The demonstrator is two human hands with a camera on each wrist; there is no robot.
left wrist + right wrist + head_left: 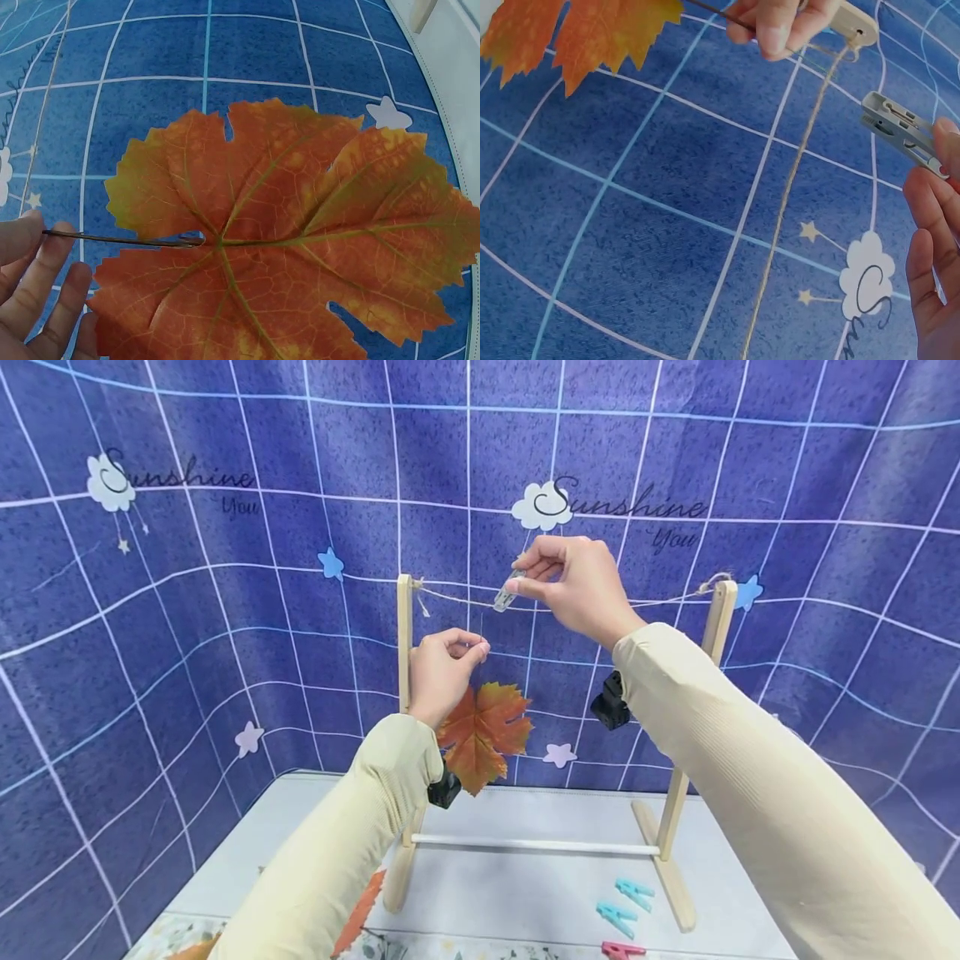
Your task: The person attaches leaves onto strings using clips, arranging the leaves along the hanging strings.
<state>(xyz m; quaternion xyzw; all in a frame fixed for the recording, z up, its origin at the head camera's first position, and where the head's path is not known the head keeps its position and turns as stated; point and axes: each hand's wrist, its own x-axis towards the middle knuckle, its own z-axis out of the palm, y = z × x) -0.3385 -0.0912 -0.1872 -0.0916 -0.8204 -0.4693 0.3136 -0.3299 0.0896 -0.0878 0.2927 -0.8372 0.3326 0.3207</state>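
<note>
My left hand (448, 668) pinches the thin dark stem (124, 239) of an orange-red artificial maple-like leaf (483, 731), which hangs below the fingers. In the left wrist view the leaf (300, 217) spreads wide, its veins and yellow-green edges showing. Higher up, my right hand (581, 581) pinches a grey clothespin (508, 592) between thumb and fingers. The clothespin (901, 129) is apart from the twine (789, 196) in the right wrist view. That twine (453, 598) runs slackly between two wooden posts, above the stem.
The wooden stand's right post (718, 622) and white crossbar (532, 844) rise from the white table (300, 810). Blue clothespins (617, 918) and a red clothespin (622, 950) lie at front right. Another orange leaf (362, 912) lies beside my left sleeve. A blue gridded curtain (225, 710) hangs behind.
</note>
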